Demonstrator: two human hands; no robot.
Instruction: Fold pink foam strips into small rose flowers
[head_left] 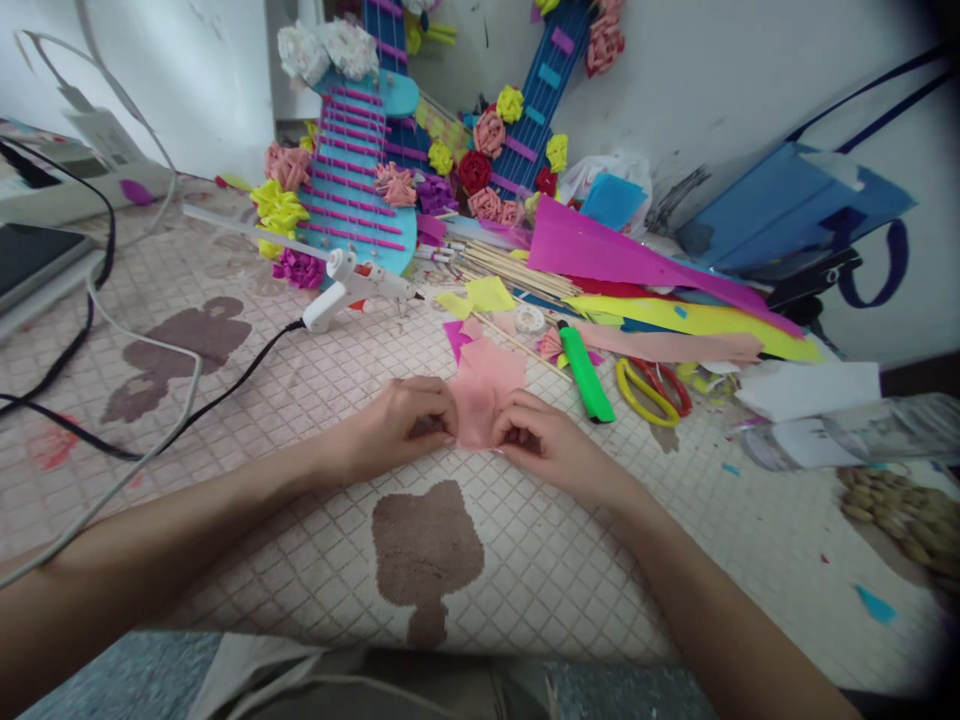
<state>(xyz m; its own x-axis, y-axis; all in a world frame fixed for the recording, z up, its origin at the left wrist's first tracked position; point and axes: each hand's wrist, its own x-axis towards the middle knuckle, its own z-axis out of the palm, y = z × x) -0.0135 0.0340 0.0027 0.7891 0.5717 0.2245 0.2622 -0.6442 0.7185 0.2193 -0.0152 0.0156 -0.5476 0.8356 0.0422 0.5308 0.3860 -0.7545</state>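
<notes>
A small sheet of pink crepe paper (480, 395) is stretched between my two hands, just above the patterned tablecloth. My left hand (420, 420) pinches its left edge between thumb and fingers. On the opposite edge, my right hand (536, 435) has its fingers closed in the same way. More pink pieces and a magenta scrap (455, 340) lie just behind the sheet. A green utility knife (585, 375) lies to the right of my right hand, with yellow-and-red-handled scissors (652, 390) beyond it.
A white glue gun (337, 290) with its cord lies back left. Blue paper instruments (360, 180) with paper flowers lean on the wall. Wooden sticks (510, 268) and colored paper strips (645, 270) lie behind. A plastic bottle (862, 430) and nuts in shells (900, 515) are at right.
</notes>
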